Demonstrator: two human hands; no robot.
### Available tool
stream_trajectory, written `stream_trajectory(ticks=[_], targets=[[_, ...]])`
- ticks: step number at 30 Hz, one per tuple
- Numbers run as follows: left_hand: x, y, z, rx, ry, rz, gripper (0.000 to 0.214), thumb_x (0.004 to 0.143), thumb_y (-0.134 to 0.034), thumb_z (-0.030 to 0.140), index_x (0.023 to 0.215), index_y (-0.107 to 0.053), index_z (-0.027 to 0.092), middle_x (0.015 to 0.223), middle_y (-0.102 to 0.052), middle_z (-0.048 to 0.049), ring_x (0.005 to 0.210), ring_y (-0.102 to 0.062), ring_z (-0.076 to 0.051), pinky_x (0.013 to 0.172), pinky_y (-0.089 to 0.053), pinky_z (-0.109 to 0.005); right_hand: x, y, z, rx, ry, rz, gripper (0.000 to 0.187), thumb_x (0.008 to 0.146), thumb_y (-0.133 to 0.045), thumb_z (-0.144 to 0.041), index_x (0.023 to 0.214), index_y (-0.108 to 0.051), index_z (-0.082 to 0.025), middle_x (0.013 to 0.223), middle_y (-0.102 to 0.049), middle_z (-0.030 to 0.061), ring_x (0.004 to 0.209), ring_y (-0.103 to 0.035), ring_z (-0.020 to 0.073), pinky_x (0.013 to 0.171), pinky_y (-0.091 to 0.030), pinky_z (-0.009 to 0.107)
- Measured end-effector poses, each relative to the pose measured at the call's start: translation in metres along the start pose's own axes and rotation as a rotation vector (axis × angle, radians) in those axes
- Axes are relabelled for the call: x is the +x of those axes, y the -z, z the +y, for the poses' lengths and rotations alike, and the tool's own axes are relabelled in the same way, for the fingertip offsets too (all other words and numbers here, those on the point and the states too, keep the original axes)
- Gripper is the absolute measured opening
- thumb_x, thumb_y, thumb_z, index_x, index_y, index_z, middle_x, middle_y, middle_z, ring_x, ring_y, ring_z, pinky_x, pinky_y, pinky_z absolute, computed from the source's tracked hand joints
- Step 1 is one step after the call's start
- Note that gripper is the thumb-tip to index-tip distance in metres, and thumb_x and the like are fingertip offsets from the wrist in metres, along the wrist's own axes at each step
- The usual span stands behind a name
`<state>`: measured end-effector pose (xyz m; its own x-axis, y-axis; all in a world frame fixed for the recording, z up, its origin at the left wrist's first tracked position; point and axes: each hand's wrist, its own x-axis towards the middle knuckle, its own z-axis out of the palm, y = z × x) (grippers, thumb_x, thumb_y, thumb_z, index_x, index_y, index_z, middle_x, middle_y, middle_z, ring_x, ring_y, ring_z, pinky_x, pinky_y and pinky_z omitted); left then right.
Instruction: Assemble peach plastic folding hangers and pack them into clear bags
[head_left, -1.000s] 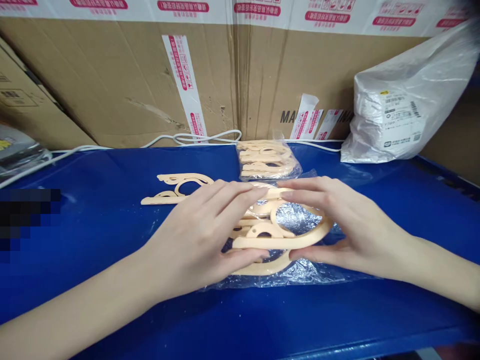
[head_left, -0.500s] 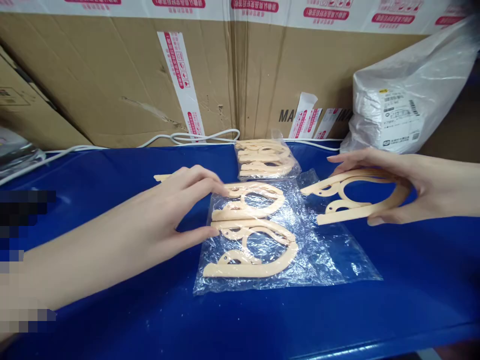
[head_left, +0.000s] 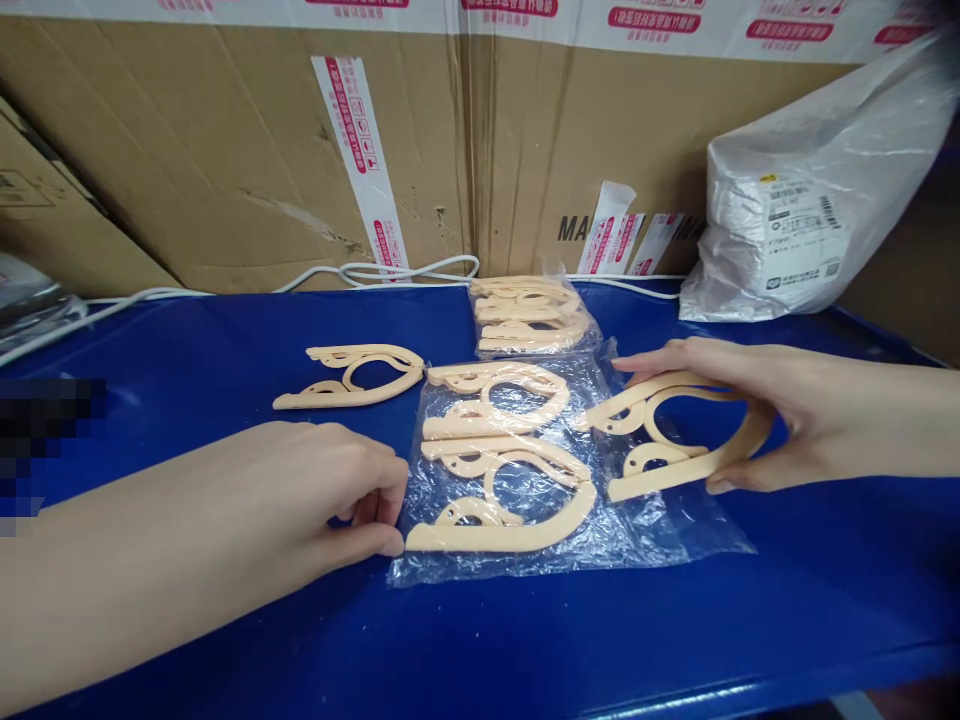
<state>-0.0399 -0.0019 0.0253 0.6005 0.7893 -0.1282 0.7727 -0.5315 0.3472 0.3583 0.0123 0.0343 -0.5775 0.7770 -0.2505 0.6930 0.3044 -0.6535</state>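
Note:
In the head view a clear plastic bag (head_left: 570, 560) lies on the blue surface with two folded beige folding hangers (head_left: 487, 538) in it, one behind the other. At its left edge my left hand (head_left: 337, 500) has its fingers curled and closed on the film, the thumb by the tip of the front hanger. My right hand (head_left: 757, 410) grips another folding hanger (head_left: 664, 483) by its rounded end, tilted, its two arm tips pointing left over the bag's right part. A loose folded hanger (head_left: 345, 398) rests on the surface beyond my left hand.
Behind the bag sits a second bag of folded hangers (head_left: 532, 315). A white cable (head_left: 420, 270) runs along the back by large cardboard boxes (head_left: 247, 150). A white plastic-wrapped package (head_left: 780, 220) stands at the back right.
My left hand has moved nearer and slightly left to the bag's front left edge, uncovering the loose hanger. The right hand has brought its hanger left and nearer, over the bag.

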Motion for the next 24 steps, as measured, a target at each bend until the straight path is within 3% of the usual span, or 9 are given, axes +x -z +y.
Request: stream_trajectory(ticks=[3,7,10,13,18,20,24], targets=[[0.006,0.004,0.006,0.026,0.025,-0.191,0.014,0.080,-0.063,0.031,0.067,-0.067,0.027,0.064,-0.068,0.0062,0.051,-0.055,-0.011,0.047,-0.032,-0.020,0.000,-0.002,-0.006,-0.047,0.030,0.048,0.090,0.076,-0.077,-0.031,0.150,-0.031,-0.053,0.158,-0.035,-0.0026,0.085,-0.075,0.0196,0.063,-0.065,0.024],[0.009,0.006,0.013,0.070,0.121,-0.243,0.012,0.077,-0.064,0.028,0.065,-0.066,0.027,0.065,-0.068,0.0058,0.053,-0.055,-0.012,0.048,-0.031,-0.022,-0.001,-0.005,-0.012,-0.221,0.075,0.186,0.092,0.069,-0.083,-0.037,0.148,-0.037,-0.050,0.152,-0.043,-0.0030,0.112,-0.067,0.0302,0.072,-0.065,0.025],[0.009,0.004,0.016,0.103,0.171,-0.247,0.010,0.073,-0.066,0.027,0.063,-0.067,0.028,0.064,-0.067,0.0065,0.052,-0.055,-0.012,0.049,-0.032,-0.022,0.004,-0.015,-0.019,-0.248,0.078,0.134,0.093,0.070,-0.081,-0.044,0.149,-0.033,-0.051,0.149,-0.046,-0.0022,0.107,-0.069,0.0279,0.068,-0.064,0.026],[0.008,0.004,0.015,0.070,0.123,-0.220,0.010,0.074,-0.065,0.029,0.064,-0.067,0.028,0.062,-0.066,0.0068,0.050,-0.054,-0.011,0.047,-0.031,-0.022,0.012,-0.027,-0.027,-0.309,0.133,0.078,0.092,0.073,-0.078,-0.050,0.151,-0.030,-0.051,0.142,-0.052,-0.0013,0.108,-0.068,0.0270,0.073,-0.063,0.030],[0.006,0.005,0.008,0.021,-0.034,-0.160,0.015,0.079,-0.060,0.031,0.066,-0.065,0.026,0.060,-0.065,0.0037,0.047,-0.053,-0.013,0.044,-0.030,-0.023,0.026,-0.041,-0.035,-0.320,0.196,0.079,0.086,0.073,-0.078,-0.055,0.148,-0.041,-0.037,0.129,-0.061,0.0031,0.114,-0.063,0.0281,0.089,-0.056,0.034],[0.005,0.005,0.007,0.012,-0.065,-0.148,0.016,0.080,-0.060,0.031,0.066,-0.065,0.025,0.059,-0.065,0.0031,0.045,-0.053,-0.013,0.043,-0.030,-0.023,0.029,-0.042,-0.034,-0.286,0.202,0.064,0.084,0.072,-0.079,-0.052,0.146,-0.044,-0.034,0.132,-0.062,0.0037,0.116,-0.063,0.0289,0.090,-0.056,0.033],[0.003,0.002,0.007,-0.021,-0.078,-0.129,0.017,0.082,-0.063,0.034,0.067,-0.066,0.026,0.057,-0.063,0.0040,0.045,-0.052,-0.013,0.043,-0.030,-0.023,0.024,-0.033,-0.023,-0.273,0.178,0.073,0.091,0.070,-0.082,-0.050,0.150,-0.040,-0.038,0.146,-0.054,0.0016,0.125,-0.058,0.0328,0.093,-0.056,0.034]])
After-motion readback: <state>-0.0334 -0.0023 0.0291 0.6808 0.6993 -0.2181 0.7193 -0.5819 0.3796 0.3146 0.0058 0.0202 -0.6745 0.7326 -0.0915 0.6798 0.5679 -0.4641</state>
